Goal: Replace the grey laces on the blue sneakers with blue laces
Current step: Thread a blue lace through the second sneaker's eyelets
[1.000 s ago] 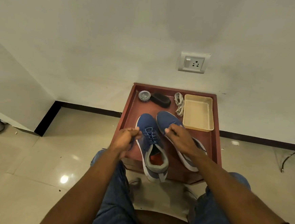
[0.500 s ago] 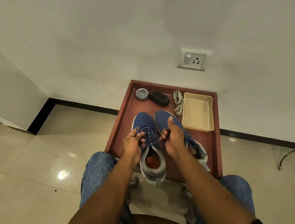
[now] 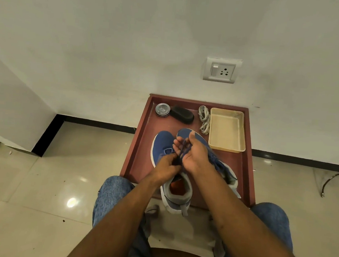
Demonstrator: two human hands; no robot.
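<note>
Red tray (image 3: 142, 126) carrying round tin (image 3: 162, 109), black brush (image 3: 182, 114), grey laces (image 3: 204, 119), beige basket (image 3: 227, 131). Blue sneakers (image 3: 162, 144) lying on it — left hand (image 3: 166, 166) and right hand (image 3: 194, 156) pinching blue lace (image 3: 183, 149) above the left sneaker.

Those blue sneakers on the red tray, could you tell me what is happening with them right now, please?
A seated person is working a blue lace on the left sneaker. The right hand has lace strands running through its fingers, and the left hand grips the lace just below, over the eyelets. The right sneaker lies beside it on the red tray. A bundle of grey laces lies at the back, between a black brush and a beige tray.
</note>
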